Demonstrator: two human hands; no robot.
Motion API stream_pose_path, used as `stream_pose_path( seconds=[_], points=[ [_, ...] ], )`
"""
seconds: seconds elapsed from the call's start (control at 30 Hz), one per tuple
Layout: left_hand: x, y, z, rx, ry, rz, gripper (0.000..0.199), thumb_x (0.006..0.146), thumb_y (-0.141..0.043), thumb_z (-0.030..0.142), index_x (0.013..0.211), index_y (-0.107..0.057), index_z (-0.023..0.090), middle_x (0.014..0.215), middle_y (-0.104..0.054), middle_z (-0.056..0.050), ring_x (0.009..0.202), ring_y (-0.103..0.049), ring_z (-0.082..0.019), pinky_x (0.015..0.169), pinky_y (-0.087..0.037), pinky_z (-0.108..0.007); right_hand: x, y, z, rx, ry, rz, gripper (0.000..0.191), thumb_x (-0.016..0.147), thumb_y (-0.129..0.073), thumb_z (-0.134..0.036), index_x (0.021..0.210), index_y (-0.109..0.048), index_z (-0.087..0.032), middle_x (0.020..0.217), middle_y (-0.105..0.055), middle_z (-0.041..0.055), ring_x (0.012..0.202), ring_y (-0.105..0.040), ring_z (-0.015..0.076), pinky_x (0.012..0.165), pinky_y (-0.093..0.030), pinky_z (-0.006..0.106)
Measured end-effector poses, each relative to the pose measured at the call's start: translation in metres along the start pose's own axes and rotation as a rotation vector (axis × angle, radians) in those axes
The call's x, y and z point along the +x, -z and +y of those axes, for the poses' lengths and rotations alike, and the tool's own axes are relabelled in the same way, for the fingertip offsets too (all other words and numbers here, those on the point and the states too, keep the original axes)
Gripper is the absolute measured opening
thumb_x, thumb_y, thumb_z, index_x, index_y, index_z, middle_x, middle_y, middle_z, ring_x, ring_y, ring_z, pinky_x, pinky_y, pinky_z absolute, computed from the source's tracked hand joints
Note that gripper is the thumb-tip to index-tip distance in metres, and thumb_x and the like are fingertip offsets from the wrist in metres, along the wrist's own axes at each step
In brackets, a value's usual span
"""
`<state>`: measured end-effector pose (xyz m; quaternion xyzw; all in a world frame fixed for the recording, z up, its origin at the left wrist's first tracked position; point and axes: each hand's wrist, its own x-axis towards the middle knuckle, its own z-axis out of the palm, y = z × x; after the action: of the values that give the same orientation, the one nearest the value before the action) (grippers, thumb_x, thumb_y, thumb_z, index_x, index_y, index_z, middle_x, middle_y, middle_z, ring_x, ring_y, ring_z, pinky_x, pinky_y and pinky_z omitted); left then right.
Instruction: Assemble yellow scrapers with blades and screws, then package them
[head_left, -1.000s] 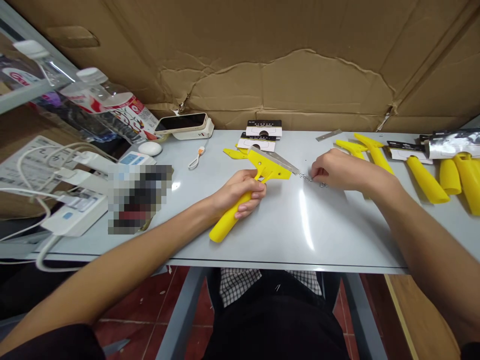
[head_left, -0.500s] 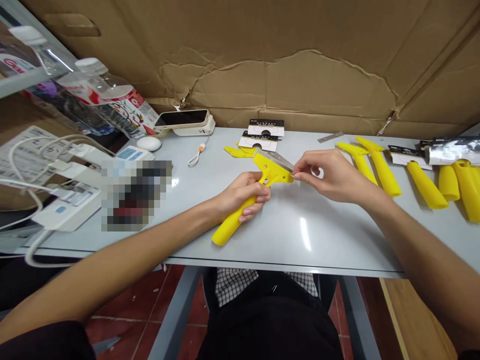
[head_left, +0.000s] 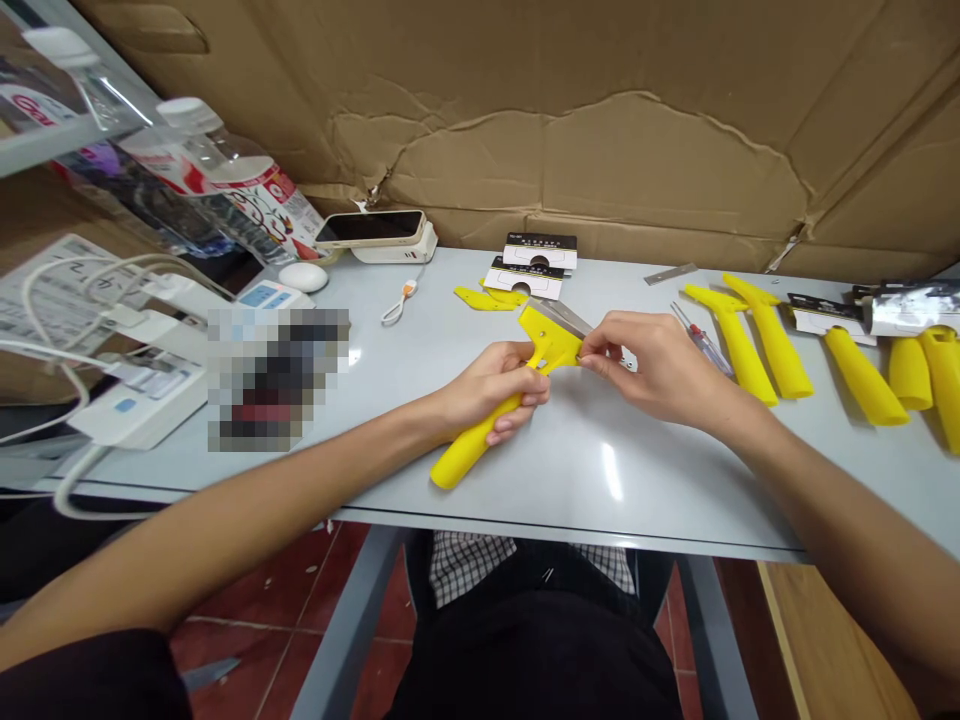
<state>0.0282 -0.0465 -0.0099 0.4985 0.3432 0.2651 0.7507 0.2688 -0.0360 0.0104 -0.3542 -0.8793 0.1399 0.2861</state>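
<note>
My left hand (head_left: pixel 504 392) is wrapped round the handle of a yellow scraper (head_left: pixel 474 448), its head tilted up and away from me. A metal blade (head_left: pixel 564 316) lies along the head's far edge. At the head's right corner, my right hand (head_left: pixel 651 362) is closed in a pinch of thumb and fingers; whatever small thing may be between the fingertips is hidden. Behind the scraper head lie loose yellow plastic pieces (head_left: pixel 484 299) beside black-and-white cards (head_left: pixel 523 279). A screwdriver (head_left: pixel 701 338) lies just beyond my right hand.
More yellow scraper handles (head_left: pixel 772 345) lie at the right, some with cards. A loose blade (head_left: pixel 670 274) is near the cardboard wall (head_left: pixel 600 170). To the left are a phone (head_left: pixel 373 229), a white mouse (head_left: pixel 304 277), a power strip (head_left: pixel 135 415) and bottles (head_left: pixel 255 200).
The view has shifted slightly, and the screwdriver now shows beyond my right hand. My right fingers have moved slightly at the scraper head's corner. The left hand keeps its grip.
</note>
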Motion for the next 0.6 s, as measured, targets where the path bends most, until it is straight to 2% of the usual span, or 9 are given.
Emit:
stream_pose_path(
  seconds=[0.2, 0.33, 0.5, 0.6],
  points=[
    [0.0, -0.002, -0.001, 0.027, -0.002, 0.022, 0.03, 0.085, -0.07, 0.023, 0.08, -0.041, 0.026, 0.051, -0.054, 0.009, 0.027, -0.04, -0.007, 0.025, -0.036, -0.019, -0.003, -0.007, -0.004, -0.061, -0.07, 0.043, 0.009, 0.096, -0.067, -0.015, 0.091, -0.074, -0.017, 0.087, -0.073, 0.0055, 0.078, -0.064, 0.0188, 0.073, -0.045, 0.032],
    [0.001, -0.001, 0.0, 0.022, -0.002, 0.014, 0.034, 0.083, -0.071, 0.024, 0.079, -0.038, 0.027, 0.051, -0.053, 0.009, 0.027, -0.04, -0.007, 0.024, -0.034, -0.02, -0.003, -0.008, -0.007, -0.052, -0.109, 0.063, 0.007, 0.095, -0.069, -0.015, 0.09, -0.073, -0.018, 0.087, -0.073, 0.0045, 0.078, -0.065, 0.0184, 0.072, -0.045, 0.032],
    [0.0, 0.0, -0.002, 0.043, 0.0, -0.005, 0.027, 0.085, -0.07, 0.024, 0.082, -0.044, 0.025, 0.049, -0.052, 0.01, 0.026, -0.038, -0.006, 0.024, -0.032, -0.019, -0.002, -0.005, -0.01, -0.014, -0.144, 0.089, 0.007, 0.09, -0.076, -0.016, 0.087, -0.071, -0.019, 0.084, -0.075, 0.003, 0.077, -0.065, 0.0179, 0.071, -0.045, 0.032],
    [0.0, 0.001, -0.004, 0.084, -0.001, -0.009, 0.023, 0.086, -0.07, 0.024, 0.083, -0.047, 0.024, 0.049, -0.053, 0.009, 0.027, -0.04, -0.007, 0.025, -0.034, -0.02, 0.0, -0.002, -0.013, 0.095, -0.215, 0.062, 0.008, 0.089, -0.076, -0.017, 0.085, -0.07, -0.019, 0.08, -0.074, 0.0011, 0.07, -0.063, 0.0156, 0.068, -0.043, 0.031]
  ],
)
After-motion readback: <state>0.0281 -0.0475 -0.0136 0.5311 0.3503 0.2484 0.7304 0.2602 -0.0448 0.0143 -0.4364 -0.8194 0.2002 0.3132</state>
